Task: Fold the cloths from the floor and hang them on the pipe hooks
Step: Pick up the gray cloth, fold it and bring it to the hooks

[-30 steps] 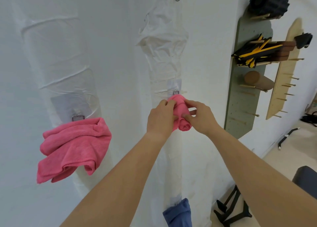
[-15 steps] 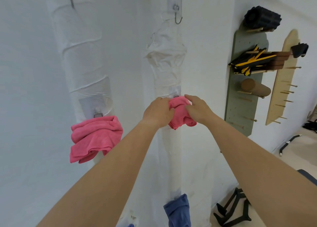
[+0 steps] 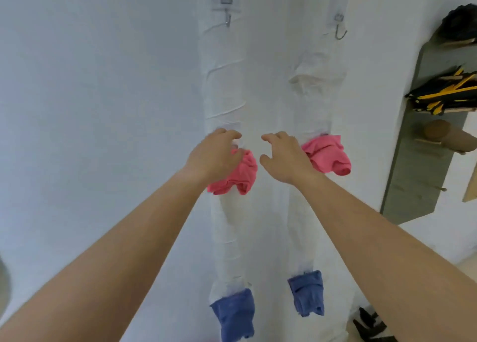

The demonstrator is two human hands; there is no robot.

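Two white wrapped pipes run up the wall, the left pipe point(image 3: 224, 88) and the right pipe point(image 3: 320, 93). A pink cloth point(image 3: 241, 176) hangs bunched on the left pipe, and another pink cloth point(image 3: 326, 154) hangs on the right pipe. Lower down hang a blue cloth point(image 3: 236, 313) on the left pipe and a second blue cloth point(image 3: 308, 294) on the right one. My left hand point(image 3: 214, 155) is open in front of the left pink cloth. My right hand point(image 3: 284, 153) hovers between the pipes with loose fingers, holding nothing. Bare hooks point(image 3: 339, 30) sit higher up.
A grey-green pegboard point(image 3: 407, 176) on the right wall carries black and yellow tools point(image 3: 444, 93), a brown cylinder point(image 3: 446, 135) and a black object point(image 3: 456, 21). Another bare hook point(image 3: 227, 18) is high on the left pipe. Dark items lie on the floor at the bottom right point(image 3: 371, 326).
Both hands have let go of the pink cloth on the right pipe and moved left. The view has swung so both pipes and the blue cloths show.
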